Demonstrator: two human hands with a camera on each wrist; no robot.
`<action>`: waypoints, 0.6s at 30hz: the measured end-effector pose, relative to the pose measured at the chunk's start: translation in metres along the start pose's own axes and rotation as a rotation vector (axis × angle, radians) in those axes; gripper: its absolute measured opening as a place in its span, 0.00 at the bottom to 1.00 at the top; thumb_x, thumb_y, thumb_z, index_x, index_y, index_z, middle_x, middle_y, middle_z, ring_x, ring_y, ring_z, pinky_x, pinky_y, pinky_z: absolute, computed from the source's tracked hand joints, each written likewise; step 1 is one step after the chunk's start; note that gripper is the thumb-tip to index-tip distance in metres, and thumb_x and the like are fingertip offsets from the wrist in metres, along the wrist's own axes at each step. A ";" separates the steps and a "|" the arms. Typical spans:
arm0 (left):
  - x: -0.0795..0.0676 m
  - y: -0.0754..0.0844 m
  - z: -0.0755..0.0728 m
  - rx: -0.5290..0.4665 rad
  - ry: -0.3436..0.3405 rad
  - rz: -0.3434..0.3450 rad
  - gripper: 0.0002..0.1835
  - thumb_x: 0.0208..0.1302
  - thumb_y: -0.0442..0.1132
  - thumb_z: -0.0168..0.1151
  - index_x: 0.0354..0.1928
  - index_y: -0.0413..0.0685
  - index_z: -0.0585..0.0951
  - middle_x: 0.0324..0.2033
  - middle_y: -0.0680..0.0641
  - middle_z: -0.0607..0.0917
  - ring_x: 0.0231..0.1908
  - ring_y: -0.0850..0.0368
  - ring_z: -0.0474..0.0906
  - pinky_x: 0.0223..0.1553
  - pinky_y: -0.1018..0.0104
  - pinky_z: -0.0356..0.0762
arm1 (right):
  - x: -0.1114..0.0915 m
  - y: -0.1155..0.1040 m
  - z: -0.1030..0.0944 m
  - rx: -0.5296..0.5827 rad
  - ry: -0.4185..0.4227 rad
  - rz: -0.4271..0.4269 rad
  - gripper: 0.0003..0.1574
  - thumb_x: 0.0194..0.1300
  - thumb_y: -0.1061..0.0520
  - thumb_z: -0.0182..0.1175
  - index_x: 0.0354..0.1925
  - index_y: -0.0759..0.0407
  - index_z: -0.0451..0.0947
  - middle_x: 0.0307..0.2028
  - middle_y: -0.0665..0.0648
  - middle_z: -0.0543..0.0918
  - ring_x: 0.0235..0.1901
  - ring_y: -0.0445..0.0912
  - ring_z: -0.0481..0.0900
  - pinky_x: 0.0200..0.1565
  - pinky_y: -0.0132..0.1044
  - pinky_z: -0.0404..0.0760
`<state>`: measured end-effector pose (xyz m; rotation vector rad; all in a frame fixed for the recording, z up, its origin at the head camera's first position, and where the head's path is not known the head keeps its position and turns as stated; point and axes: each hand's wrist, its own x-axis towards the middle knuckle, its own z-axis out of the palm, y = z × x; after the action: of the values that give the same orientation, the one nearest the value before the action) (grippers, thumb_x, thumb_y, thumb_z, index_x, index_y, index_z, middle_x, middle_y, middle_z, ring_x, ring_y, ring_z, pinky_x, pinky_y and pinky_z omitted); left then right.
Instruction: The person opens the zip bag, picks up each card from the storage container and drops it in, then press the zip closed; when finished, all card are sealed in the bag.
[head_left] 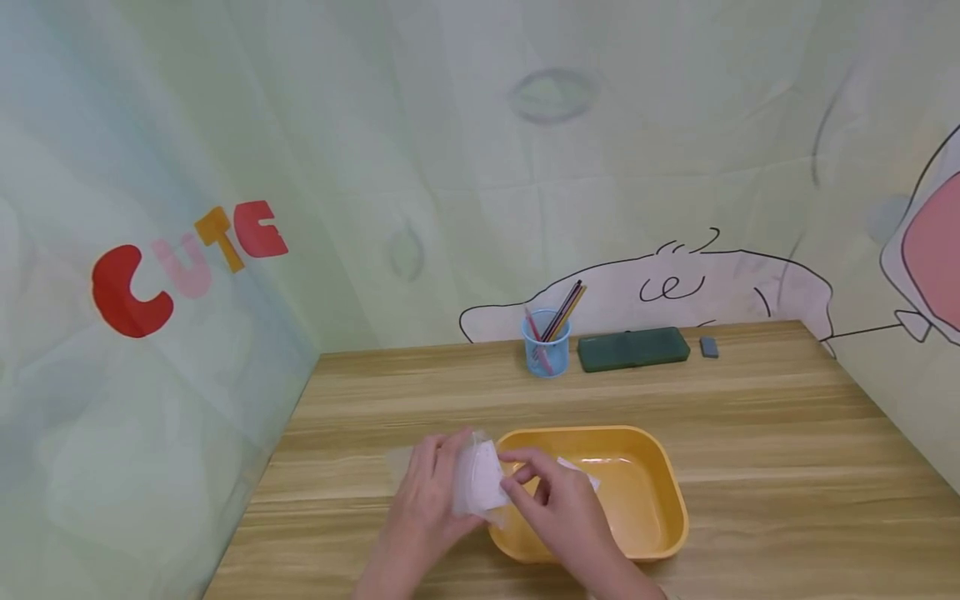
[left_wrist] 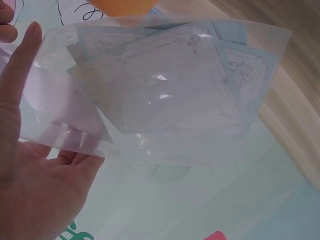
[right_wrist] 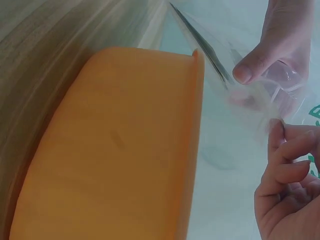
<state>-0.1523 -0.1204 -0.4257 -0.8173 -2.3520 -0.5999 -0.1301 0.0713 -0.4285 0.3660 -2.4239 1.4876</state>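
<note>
My left hand (head_left: 431,492) grips a clear plastic bag (head_left: 463,492) over the left side of a yellow-orange tray (head_left: 660,442). In the left wrist view, several paper cards (left_wrist: 160,85) with printed ornamental borders, some edged pale blue, lie overlapping inside the bag. The thumb is on one side of the bag and the other fingers are behind it. My right hand (head_left: 558,496) has its thumb and index finger at the bag's right edge, pinching it, with the other fingers curled. A white paper piece (head_left: 592,481) shows in the tray, partly hidden behind the right hand.
At the back of the wooden table (head_left: 772,433) stand a blue mesh cup (head_left: 547,358) of pencils, a dark green case (head_left: 633,349) and a small grey-blue eraser (head_left: 708,347). A printed curtain (head_left: 420,167) encloses the table's back and sides.
</note>
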 end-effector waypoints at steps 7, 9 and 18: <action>0.000 0.003 0.000 0.009 -0.010 0.003 0.57 0.20 0.43 0.86 0.62 0.40 0.70 0.46 0.45 0.73 0.46 0.53 0.71 0.47 0.59 0.80 | -0.001 0.002 0.004 -0.023 -0.033 -0.058 0.17 0.60 0.54 0.68 0.48 0.41 0.82 0.31 0.37 0.80 0.13 0.32 0.63 0.13 0.27 0.67; 0.000 0.003 0.000 0.019 -0.021 -0.003 0.57 0.19 0.43 0.86 0.62 0.41 0.69 0.46 0.44 0.73 0.46 0.52 0.71 0.47 0.59 0.80 | -0.002 0.002 0.004 -0.027 -0.054 -0.096 0.18 0.60 0.55 0.68 0.50 0.42 0.82 0.34 0.38 0.78 0.15 0.32 0.64 0.15 0.26 0.69; -0.002 -0.001 0.001 0.023 -0.008 -0.025 0.57 0.21 0.47 0.85 0.62 0.41 0.69 0.47 0.43 0.74 0.47 0.51 0.72 0.48 0.57 0.80 | 0.002 0.008 -0.011 -0.090 -0.008 -0.063 0.14 0.60 0.53 0.68 0.44 0.37 0.81 0.38 0.36 0.73 0.17 0.34 0.67 0.17 0.27 0.71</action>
<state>-0.1523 -0.1216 -0.4277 -0.7823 -2.3751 -0.5794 -0.1341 0.0846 -0.4295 0.4250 -2.4519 1.3481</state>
